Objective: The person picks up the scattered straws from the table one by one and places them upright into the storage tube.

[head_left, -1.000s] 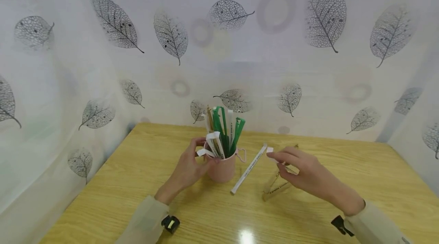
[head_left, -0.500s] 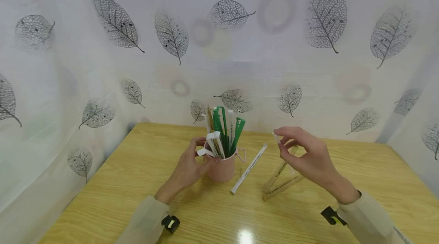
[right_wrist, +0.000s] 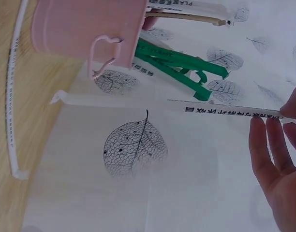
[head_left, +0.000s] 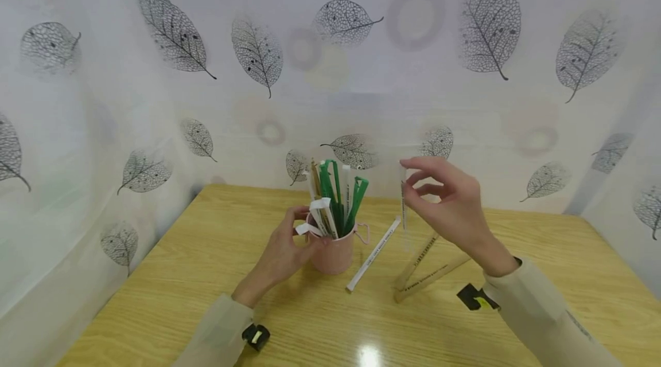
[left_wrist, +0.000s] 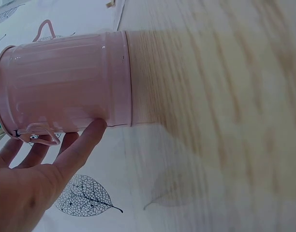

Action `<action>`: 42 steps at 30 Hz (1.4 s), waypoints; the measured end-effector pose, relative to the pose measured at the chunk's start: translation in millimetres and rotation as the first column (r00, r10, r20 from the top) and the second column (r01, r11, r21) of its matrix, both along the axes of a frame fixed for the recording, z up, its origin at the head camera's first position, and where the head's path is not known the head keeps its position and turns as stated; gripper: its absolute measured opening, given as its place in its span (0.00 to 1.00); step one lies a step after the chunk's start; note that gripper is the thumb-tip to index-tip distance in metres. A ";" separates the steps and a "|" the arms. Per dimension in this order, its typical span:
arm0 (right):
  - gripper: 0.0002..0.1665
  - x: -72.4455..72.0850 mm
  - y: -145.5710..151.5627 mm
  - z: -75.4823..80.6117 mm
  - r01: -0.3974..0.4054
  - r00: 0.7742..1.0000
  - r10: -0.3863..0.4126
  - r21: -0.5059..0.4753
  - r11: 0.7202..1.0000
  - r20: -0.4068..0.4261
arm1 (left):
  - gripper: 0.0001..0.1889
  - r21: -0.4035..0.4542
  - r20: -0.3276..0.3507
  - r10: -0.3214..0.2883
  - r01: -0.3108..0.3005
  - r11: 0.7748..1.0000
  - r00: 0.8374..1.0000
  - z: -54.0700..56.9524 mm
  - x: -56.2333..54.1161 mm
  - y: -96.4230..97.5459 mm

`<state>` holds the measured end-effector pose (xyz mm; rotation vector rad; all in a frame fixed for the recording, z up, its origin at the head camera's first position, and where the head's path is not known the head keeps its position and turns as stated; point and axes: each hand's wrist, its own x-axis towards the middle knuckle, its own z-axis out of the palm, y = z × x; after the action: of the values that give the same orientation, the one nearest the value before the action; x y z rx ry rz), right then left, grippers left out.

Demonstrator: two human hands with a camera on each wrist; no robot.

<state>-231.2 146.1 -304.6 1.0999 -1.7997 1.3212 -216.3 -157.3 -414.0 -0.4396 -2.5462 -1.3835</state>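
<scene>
My left hand (head_left: 281,255) holds the side of a small pink metal bucket (head_left: 333,258) with looped handles. In the left wrist view its fingers lie along the bucket wall (left_wrist: 66,82). White, brown and green paper-wrapped straws stand in the bucket, the green wrappers (head_left: 356,200) bent over at the top. Right of the bucket, above the table, my right hand (head_left: 449,195) pinches a white paper-wrapped straw (right_wrist: 220,110) near one end. In the head view this straw hangs nearly upright, apart from the bucket.
Another white wrapped straw (head_left: 374,255) lies slanted on the wooden table (head_left: 289,321), just right of the bucket. Two brown wrapped straws (head_left: 431,281) form a V farther right. A leaf-patterned cloth (head_left: 361,86) stands behind the table.
My right hand has lifted the white straw off the table and moved up, then a little left, with the straw swinging upright. The left hand has stayed at the bucket.
</scene>
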 end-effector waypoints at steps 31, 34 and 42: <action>0.23 -12.1 -62.6 -11.3 -0.091 0.995 0.092 -0.048 0.995 0.032 | 0.36 0.013 -0.007 -0.005 0.005 1.000 1.000 -0.2 1.2 -0.2; 0.23 -11.7 -62.6 -19.5 -0.084 0.995 0.085 -0.027 0.996 0.052 | 0.36 0.013 0.000 -0.005 0.005 1.000 1.000 0.3 1.9 0.1; 0.23 -11.1 -61.4 -40.5 -0.036 0.995 0.032 0.040 0.999 0.099 | 0.36 0.013 0.001 -0.014 0.014 1.000 1.000 0.9 1.2 1.1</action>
<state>-242.3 84.7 -345.1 1.1091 -1.8948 1.3850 -215.1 -156.3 -413.1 -0.4549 -2.5380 -1.4043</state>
